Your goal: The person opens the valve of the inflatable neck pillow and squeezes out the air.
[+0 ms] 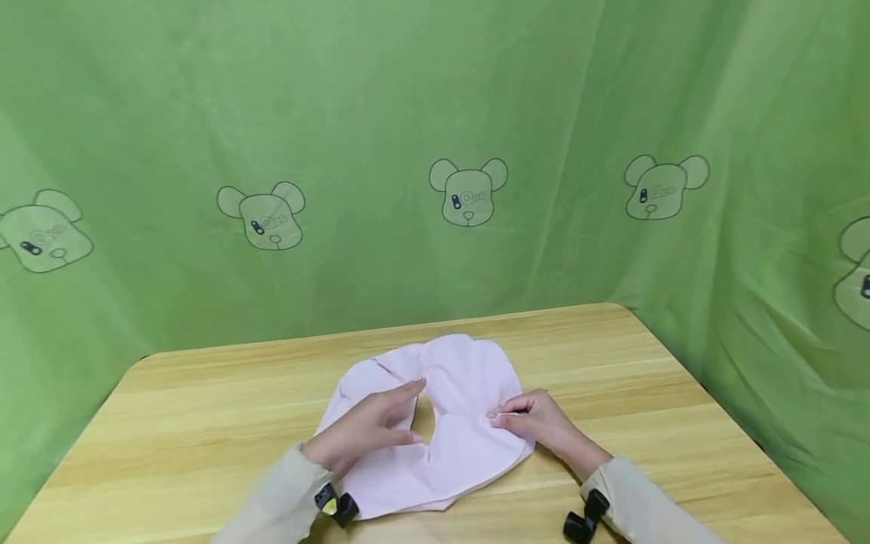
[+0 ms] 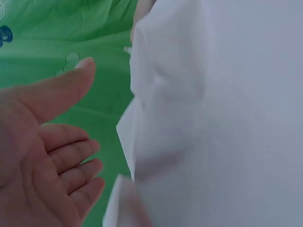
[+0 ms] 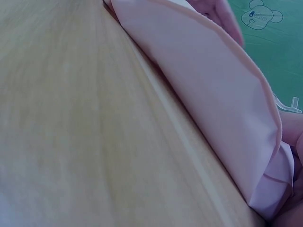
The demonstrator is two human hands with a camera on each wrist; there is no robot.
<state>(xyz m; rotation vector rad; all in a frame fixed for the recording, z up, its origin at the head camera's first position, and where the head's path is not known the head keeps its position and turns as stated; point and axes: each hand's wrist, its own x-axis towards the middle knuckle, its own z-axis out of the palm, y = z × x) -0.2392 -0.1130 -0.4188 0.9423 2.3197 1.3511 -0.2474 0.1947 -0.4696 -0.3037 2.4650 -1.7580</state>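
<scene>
A limp pink inflatable [image 1: 469, 378], apparently a neck pillow, lies on the table with a gap in its middle. My left hand [image 1: 374, 423] hovers over its left part beside that gap, thumb and fingers spread. In the left wrist view this hand [image 2: 52, 146] is palm showing, with nothing in it. On the inflatable's right part, my right hand [image 1: 537, 423] pinches the material beside a clear plastic valve [image 3: 291, 105]. Whether the fingertips hold the valve itself is partly hidden. The near edge of the inflatable [image 3: 199, 90] curls up off the wood.
The wooden table [image 1: 204, 431] has rounded far corners. A green curtain [image 1: 381, 98] printed with bear heads hangs behind it and along its sides. A black wrist camera [image 1: 336, 505] sits on the left sleeve, another [image 1: 586, 517] on the right.
</scene>
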